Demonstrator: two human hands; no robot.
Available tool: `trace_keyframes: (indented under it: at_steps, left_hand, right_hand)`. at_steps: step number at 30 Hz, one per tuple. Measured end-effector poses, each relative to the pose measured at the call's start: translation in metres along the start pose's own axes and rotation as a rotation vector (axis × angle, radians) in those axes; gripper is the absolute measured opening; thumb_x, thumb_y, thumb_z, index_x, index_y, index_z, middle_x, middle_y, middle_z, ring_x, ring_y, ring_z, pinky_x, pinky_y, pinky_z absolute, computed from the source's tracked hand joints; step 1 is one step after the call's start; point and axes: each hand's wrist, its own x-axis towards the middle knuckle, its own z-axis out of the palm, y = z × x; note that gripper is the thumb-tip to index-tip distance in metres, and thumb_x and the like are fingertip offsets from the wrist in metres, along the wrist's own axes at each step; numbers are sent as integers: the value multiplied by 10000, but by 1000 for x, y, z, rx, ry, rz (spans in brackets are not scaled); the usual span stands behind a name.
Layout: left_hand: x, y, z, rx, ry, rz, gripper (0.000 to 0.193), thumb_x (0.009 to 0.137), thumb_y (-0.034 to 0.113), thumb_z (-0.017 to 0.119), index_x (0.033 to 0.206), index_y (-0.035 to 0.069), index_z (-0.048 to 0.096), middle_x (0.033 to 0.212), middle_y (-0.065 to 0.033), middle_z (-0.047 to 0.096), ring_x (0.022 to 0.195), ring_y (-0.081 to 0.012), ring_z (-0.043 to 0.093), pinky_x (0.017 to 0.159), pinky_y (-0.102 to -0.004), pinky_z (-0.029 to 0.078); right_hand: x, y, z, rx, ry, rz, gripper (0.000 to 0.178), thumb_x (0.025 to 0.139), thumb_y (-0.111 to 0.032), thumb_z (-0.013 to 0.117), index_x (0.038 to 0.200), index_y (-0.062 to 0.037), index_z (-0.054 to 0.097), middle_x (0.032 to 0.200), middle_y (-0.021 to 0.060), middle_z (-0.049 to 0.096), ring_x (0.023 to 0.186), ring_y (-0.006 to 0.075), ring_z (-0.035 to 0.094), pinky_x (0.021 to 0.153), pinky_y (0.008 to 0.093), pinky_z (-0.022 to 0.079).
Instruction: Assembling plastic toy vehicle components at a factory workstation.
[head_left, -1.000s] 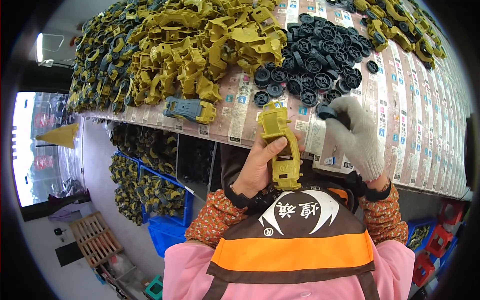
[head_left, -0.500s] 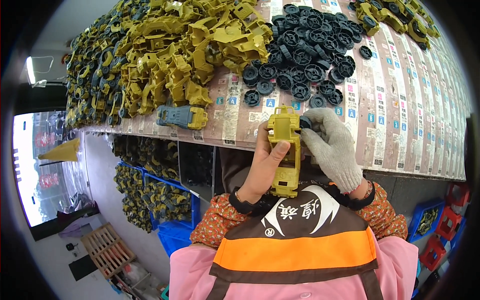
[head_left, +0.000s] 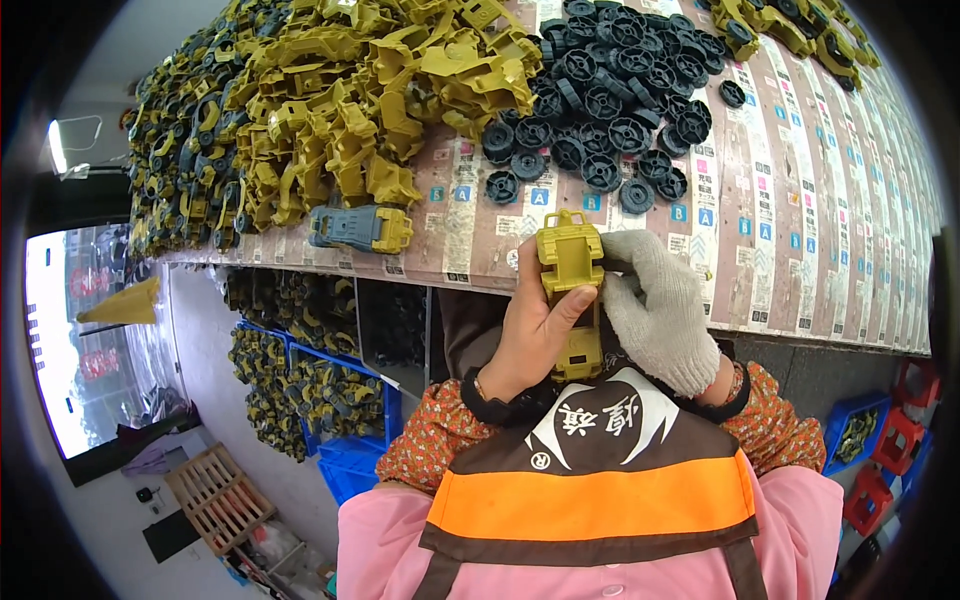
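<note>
My bare left hand is closed round a yellow toy car body, held upright just off the table's near edge, thumb across its front. On the body's right side presses my right hand, in a light grey knit glove, with its fingers bent in against the body. A dark toy wheel is at those fingertips, mostly hidden by the glove. Just beyond lies a heap of black toy wheels. To the left on the table rests a grey and yellow toy car.
Yellow car bodies are piled on the table at far left, beside heaped cars with wheels. More toy cars lie at far right. Blue crates stand below the table at left; red stools stand at right.
My right fingers, which showed a black wheel beside the car body, have closed in against its side and now cover most of the wheel. The body has shifted and tilted slightly.
</note>
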Motion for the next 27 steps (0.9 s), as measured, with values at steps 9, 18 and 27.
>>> trace_keyframes:
  at_steps: [9, 18, 27]
  left_hand:
    - [-4, -6, 3, 11, -63, -4, 642, 1074, 342, 663, 1513, 31, 313, 1366, -107, 570, 1270, -174, 546, 1100, -334, 426]
    - [5, -5, 6, -143, -18, -15, 603, 1087, 299, 647, 1533, 66, 316, 1315, -73, 593, 1169, -168, 610, 1034, -326, 489]
    - [1, 15, -24, -431, 53, -369, 673, 1069, 676, 453, 1240, 49, 632, 1057, -138, 739, 912, -204, 737, 796, -329, 615]
  right_hand:
    - [0, 16, 1, -31, 47, -27, 183, 879, 58, 582, 1041, 9, 652, 852, 201, 684, 751, 336, 712, 689, 398, 551]
    - [10, 13, -10, 111, -4, 159, 157, 902, 14, 597, 1040, -6, 668, 854, 198, 688, 776, 332, 712, 723, 410, 549]
    - [56, 14, -35, -755, -66, -108, 333, 915, -171, 709, 1242, -110, 693, 1007, 173, 667, 889, 383, 694, 745, 472, 552]
